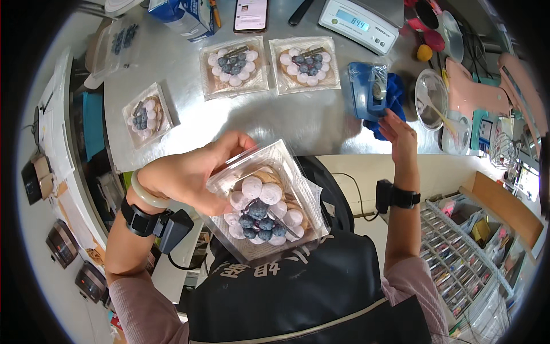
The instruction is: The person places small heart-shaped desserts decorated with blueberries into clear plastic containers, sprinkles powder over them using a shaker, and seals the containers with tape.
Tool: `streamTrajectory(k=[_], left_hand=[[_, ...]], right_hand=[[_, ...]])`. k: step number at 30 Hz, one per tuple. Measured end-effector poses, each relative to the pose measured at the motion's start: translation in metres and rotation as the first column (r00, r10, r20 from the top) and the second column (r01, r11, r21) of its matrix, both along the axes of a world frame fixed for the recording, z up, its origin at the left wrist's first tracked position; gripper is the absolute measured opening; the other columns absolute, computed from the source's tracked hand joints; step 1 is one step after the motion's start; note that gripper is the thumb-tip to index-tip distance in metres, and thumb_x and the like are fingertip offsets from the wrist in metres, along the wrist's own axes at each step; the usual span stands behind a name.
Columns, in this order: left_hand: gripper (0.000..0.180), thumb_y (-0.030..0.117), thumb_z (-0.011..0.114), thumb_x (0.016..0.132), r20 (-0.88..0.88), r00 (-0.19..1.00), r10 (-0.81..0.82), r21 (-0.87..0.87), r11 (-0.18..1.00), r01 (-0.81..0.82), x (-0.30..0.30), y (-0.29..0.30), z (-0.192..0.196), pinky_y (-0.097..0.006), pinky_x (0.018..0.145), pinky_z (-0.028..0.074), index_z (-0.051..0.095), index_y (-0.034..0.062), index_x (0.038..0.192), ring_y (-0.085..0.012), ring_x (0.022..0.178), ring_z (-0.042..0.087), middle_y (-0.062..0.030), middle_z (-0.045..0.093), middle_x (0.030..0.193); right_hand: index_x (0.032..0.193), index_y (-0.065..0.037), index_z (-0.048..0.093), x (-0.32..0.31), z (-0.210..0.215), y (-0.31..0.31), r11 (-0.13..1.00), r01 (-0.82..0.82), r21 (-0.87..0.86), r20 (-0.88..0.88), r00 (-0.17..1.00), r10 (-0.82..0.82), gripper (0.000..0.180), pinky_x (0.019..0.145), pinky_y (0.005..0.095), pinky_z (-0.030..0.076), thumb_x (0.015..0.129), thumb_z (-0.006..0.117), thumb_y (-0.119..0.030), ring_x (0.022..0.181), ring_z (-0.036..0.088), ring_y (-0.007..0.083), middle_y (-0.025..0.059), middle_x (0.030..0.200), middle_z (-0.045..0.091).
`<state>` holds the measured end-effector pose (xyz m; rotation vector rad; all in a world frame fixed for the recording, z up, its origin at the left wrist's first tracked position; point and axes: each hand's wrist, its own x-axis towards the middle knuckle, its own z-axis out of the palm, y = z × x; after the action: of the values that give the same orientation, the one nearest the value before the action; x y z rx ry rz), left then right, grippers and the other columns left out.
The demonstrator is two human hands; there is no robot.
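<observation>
The steel counter (298, 123) fills the upper half of the view and serves as the landmark for everything else. Nearer than its front edge, held up over the person's dark apron, is a clear plastic clamshell box (269, 198) with a tart inside, topped by pale cream dollops and a cluster of blueberries. The left hand (192, 175) grips this box from its left side, fingers curled over the lid's top corner (a pale bangle and a black wrist strap sit on that forearm).

On the counter itself, three more boxed tarts rest: one near the left end (147, 115), and two side by side toward the middle (234, 66) (304, 64). Behind those, at the far edge, a digital scale (360, 23) stands to the right and a phone (251, 14) lies to the left.

At the counter's right front, a blue tape dispenser (368, 89) sits on a blue cloth (395, 97). The right hand (398, 135) is open, fingers stretched toward the dispenser and just short of it, holding nothing.
</observation>
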<state>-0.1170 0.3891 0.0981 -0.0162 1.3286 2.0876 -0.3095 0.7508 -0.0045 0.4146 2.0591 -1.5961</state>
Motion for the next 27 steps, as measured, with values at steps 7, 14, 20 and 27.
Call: streamTrajectory(k=[7,14,20,27], left_hand=[[0.062,0.012,0.073,0.068,0.140,0.990,0.029,-0.098,0.995,-0.015,0.006,0.001,0.005,-0.026,0.087,0.039,0.045,-0.0016,0.122,-0.0151,0.101,0.050,-0.0099,0.053,0.112],[0.076,0.007,0.076,0.060,0.194,0.947,0.255,-0.159,0.961,-0.227,0.031,0.005,0.009,-0.027,0.083,0.042,0.040,0.0019,0.126,-0.0154,0.097,0.051,-0.0085,0.054,0.103],[0.082,0.000,0.077,0.060,0.390,0.726,0.567,-0.008,0.790,-0.612,0.043,0.047,0.015,-0.027,0.088,0.041,0.030,-0.0002,0.128,-0.0152,0.101,0.050,-0.0085,0.050,0.110],[0.085,0.008,0.076,0.066,0.362,0.798,0.483,0.067,0.840,-0.539,0.040,0.059,0.017,-0.032,0.094,0.036,0.022,-0.0051,0.130,-0.0187,0.109,0.046,-0.0126,0.047,0.118]], right_hand=[[0.099,0.002,0.055,0.020,-0.040,0.018,0.965,-0.008,-0.264,-0.172,0.984,-0.039,0.018,0.070,0.0284,0.052,0.084,0.055,-0.008,0.088,0.060,0.0184,0.0080,0.110,0.051],[0.089,0.000,0.059,0.033,-0.052,0.018,0.992,0.098,0.077,-0.131,0.988,-0.087,0.014,0.060,0.0248,0.049,0.085,0.057,-0.013,0.075,0.061,0.0148,0.0060,0.088,0.061],[0.089,0.001,0.061,0.056,0.036,-0.059,0.959,-0.074,-0.274,-0.335,0.942,-0.024,0.014,0.059,0.0234,0.047,0.086,0.056,-0.012,0.070,0.060,0.0136,0.0078,0.079,0.061],[0.095,0.004,0.060,0.044,0.102,-0.152,0.593,-0.638,-0.492,-0.417,0.770,0.483,0.013,0.060,0.0233,0.048,0.085,0.054,-0.003,0.067,0.058,0.0120,0.0090,0.079,0.060]])
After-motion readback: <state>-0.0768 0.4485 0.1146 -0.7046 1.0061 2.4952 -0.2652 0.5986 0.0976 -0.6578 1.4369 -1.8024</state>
